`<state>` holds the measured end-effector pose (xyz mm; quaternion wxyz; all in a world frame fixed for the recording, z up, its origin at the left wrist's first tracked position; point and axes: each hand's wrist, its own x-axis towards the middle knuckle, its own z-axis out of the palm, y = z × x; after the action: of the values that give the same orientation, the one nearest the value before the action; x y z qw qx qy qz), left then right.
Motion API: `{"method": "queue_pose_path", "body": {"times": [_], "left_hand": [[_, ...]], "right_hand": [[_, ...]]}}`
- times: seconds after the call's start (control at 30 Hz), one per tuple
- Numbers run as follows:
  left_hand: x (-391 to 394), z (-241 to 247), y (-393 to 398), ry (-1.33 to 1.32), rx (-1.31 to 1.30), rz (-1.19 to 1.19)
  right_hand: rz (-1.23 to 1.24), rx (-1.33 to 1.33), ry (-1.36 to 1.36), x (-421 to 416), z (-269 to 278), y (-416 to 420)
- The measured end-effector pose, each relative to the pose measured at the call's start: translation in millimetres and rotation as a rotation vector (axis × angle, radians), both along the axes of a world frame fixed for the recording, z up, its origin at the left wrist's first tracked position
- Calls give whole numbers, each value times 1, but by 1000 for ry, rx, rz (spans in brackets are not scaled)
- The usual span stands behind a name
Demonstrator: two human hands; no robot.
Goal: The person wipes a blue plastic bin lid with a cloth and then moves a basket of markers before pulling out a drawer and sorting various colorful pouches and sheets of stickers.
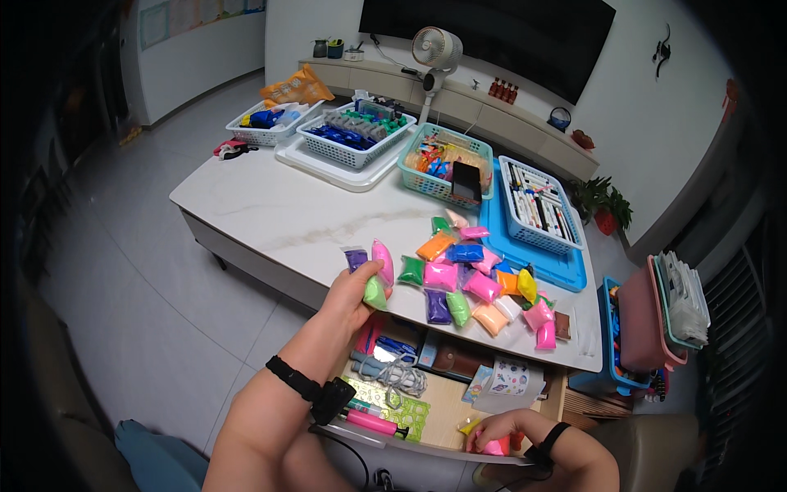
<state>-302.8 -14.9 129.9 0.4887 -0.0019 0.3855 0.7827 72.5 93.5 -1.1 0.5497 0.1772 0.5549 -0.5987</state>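
Observation:
My left hand [359, 286] is at the table's front edge. It grips small plastic packets of what looks like modelling clay: a pink packet [382, 263], a light green packet [374, 293] and a purple packet [355, 260]. Down in the open drawer [447, 413], at its front right corner, my right hand [493, 428] has its fingers curled on a pink packet [492, 447]. A yellow packet [469, 425] lies against that hand. Beyond the drawer, a loose pile of similar packets [441, 277] in many colours covers the right front of the marble-patterned table [295, 227].
The drawer also holds a pink hand pump [373, 422], a green stencil [411, 419], a coiled grey cord [399, 376] and sticker sheets [514, 381]. Plastic baskets line the table's back, one with markers [541, 206]. A phone [466, 182] rests on the teal basket [424, 183].

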Motion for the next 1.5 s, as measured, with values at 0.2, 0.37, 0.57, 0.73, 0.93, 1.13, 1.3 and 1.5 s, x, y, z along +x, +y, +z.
{"method": "queue_pose_path", "body": {"times": [0.2,0.37,0.57,0.73,0.93,1.13,1.3,1.5], "left_hand": [[-16,9,0,-11,34,-53],[-17,-5,10,28,142,-199],[-5,0,12,36,-8,-277],[-2,3,4,97,-51,-292],[-3,4,-2,191,-92,-371],[-4,-1,1,187,-135,-352],[0,1,2,182,-166,-339],[13,5,-12,162,-237,-301]], "right_hand": [[-175,214,455,-114,129,-19],[-685,186,651,-212,185,-6],[-1157,394,764,-288,202,39],[-1236,596,728,-310,182,66],[-1157,912,894,-312,153,89],[-1108,999,876,-298,157,87],[-1095,1101,904,-276,160,72],[-964,1042,1165,-228,160,19]]}}
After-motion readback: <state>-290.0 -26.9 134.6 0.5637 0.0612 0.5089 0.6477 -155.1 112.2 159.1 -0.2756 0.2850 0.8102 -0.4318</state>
